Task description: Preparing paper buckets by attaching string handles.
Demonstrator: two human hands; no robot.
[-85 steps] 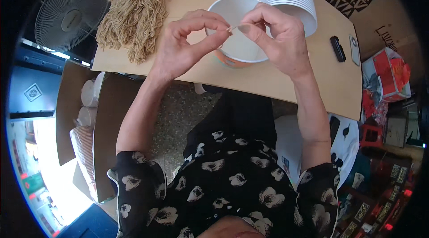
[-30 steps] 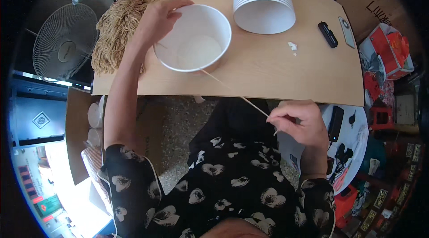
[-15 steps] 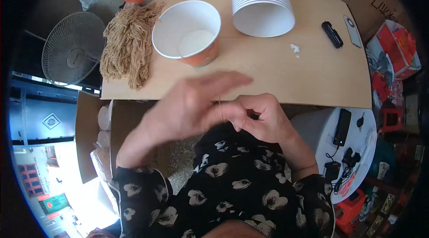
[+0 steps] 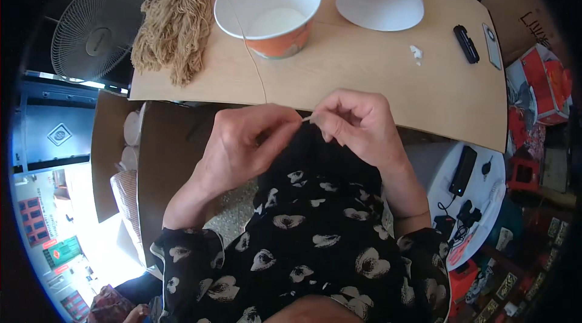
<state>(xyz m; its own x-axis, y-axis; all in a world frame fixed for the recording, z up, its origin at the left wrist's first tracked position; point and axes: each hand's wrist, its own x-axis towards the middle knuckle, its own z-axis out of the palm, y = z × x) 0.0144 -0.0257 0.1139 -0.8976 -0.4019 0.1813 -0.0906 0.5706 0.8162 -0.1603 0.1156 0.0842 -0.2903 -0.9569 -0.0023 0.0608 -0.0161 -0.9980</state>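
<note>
My left hand [image 4: 239, 144] and my right hand [image 4: 362, 123] are raised in front of the table edge, close together. Both have thumb and fingertips pinched on a thin tan string [image 4: 308, 119], a short piece of which spans the gap between them. A fine tan strand [image 4: 257, 71] runs from my left hand up across the front of an open paper tub [image 4: 280, 44], orange outside and white inside. Left of the tub lies a thick bundle of tan strands [image 4: 177, 23]. What is inside my fingers is mostly hidden.
A stack of white paper tubs [image 4: 381, 3] lies at the back. White scraps [image 4: 416, 52], a black object [image 4: 466, 44] and a phone-like slab [image 4: 491, 46] sit to the right. A fan [image 4: 97, 35] stands left; a round white stool [image 4: 485, 177] holds chargers.
My left hand, blurred and held over the right before, has come down beside it. The string now shows between my fingertips. The view has shifted, so the table appears higher.
</note>
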